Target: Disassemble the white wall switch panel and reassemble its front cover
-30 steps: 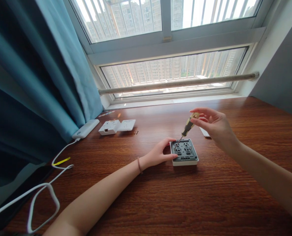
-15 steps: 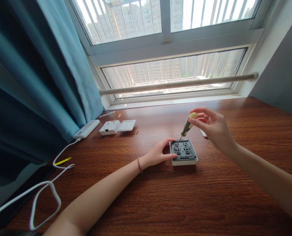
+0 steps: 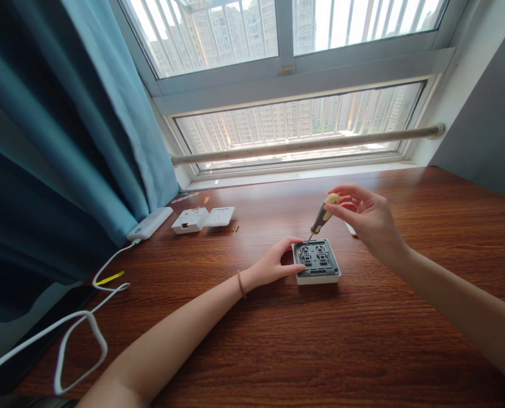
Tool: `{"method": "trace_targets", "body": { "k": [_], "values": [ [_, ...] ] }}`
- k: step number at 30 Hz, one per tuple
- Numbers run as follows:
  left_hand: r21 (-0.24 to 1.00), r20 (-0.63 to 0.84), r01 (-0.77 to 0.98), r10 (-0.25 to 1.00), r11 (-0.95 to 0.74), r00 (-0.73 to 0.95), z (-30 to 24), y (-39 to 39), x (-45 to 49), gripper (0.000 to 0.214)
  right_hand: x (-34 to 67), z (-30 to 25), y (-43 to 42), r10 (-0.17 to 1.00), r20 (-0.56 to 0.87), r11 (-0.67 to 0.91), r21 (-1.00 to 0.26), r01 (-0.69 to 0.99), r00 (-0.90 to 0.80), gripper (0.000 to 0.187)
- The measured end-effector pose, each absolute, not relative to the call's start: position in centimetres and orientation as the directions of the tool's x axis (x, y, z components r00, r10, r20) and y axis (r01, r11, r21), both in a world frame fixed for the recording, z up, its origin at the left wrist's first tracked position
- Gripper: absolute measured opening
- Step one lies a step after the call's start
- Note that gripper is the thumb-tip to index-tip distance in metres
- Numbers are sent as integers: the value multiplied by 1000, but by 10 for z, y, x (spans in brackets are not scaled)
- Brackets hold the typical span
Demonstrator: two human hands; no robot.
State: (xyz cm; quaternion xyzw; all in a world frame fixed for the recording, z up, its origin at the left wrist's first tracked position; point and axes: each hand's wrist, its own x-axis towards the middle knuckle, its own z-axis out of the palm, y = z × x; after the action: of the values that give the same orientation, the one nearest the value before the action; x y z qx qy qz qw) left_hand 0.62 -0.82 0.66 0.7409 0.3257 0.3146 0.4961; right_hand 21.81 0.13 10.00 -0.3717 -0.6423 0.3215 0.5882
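A square wall switch (image 3: 319,271) without its cover lies flat on the wooden table, its dark inner plate facing up in a white box. My left hand (image 3: 278,262) grips its left side, thumb along the near edge and fingers at the far corner. In my right hand (image 3: 365,218) is a screwdriver (image 3: 321,217) with a grey and yellow handle, held by the fingertips near the handle's end. It leans to the right, and its tip meets the left part of the dark plate. A white piece (image 3: 351,229) shows partly behind my right hand.
Toward the back left lie a white socket box (image 3: 190,221), a white cover plate (image 3: 221,216) leaning on it, and small screws (image 3: 235,228). A white power strip (image 3: 150,223) with a looping cable (image 3: 91,328) stands by the blue curtain (image 3: 120,113). A window with a rail (image 3: 312,146) is behind.
The screwdriver and my right hand have shifted very slightly left, with the tip still on the left part of the plate. My left hand keeps its grip on the switch.
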Motion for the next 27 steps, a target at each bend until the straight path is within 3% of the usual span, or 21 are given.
{"method": "trace_targets", "body": {
  "k": [7,12,15,18,20,23,25,27],
  "values": [
    [938,145,172,793,-300,591,4,-9,6,55,220,101,1,869,486,486,-874,-19,-97,25],
    [917,156,206,783,-340,602,5,-8,6,55,219,99,-1,894,443,445,-895,25,-75,31],
    [854,247,262,792,-450,558,9,-8,4,55,219,98,0,894,446,447,-894,22,-53,36],
    [826,388,246,829,-507,403,25,-24,7,41,219,99,0,878,475,476,-880,-6,-64,32],
    [905,381,56,862,-422,334,46,-47,15,28,218,102,-2,871,479,480,-877,-20,-108,27],
    [916,197,-400,835,29,513,87,-92,35,36,216,105,-8,851,509,514,-858,4,-131,22],
    [859,176,-469,741,206,648,111,-118,46,37,215,105,-11,841,530,537,-841,63,-106,22],
    [920,135,-330,621,210,772,124,-135,50,47,214,104,-13,848,525,530,-837,134,-70,24]
  ]
}}
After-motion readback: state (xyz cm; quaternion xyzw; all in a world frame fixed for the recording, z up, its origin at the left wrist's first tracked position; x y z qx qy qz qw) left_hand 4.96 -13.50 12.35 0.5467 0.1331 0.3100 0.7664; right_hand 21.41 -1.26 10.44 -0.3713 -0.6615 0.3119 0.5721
